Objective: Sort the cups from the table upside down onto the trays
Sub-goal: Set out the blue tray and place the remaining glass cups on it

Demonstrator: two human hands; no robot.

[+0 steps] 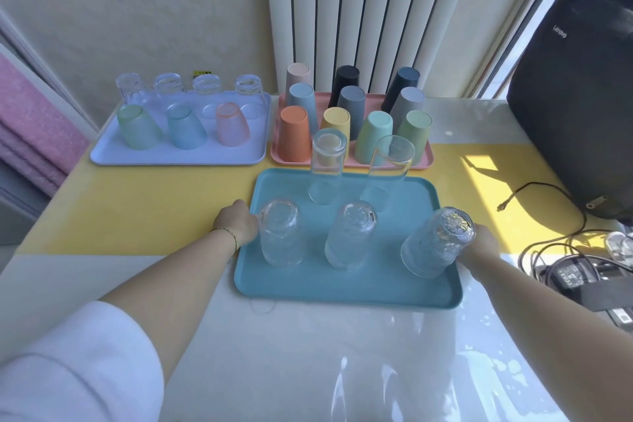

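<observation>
A teal tray (pixel 346 291) lies nearest me with several clear glasses standing upside down on it. My left hand (pixel 238 223) grips the tray's left rim, beside the front left glass (pixel 281 233). My right hand (pixel 479 247) holds the tray's right side, partly hidden behind the front right glass (pixel 436 243). A lavender tray (pixel 178 156) at the back left carries upturned clear glasses and pastel tumblers. A pink tray (pixel 349 163) behind the teal one holds several upturned coloured plastic cups.
A black Lenovo bag (pixel 579 89) stands at the right. Black cables and a power adapter (pixel 568 274) lie at the right table edge. A white radiator (pixel 370 10) is behind the trays. Pink fabric (pixel 30 127) lies at the far left.
</observation>
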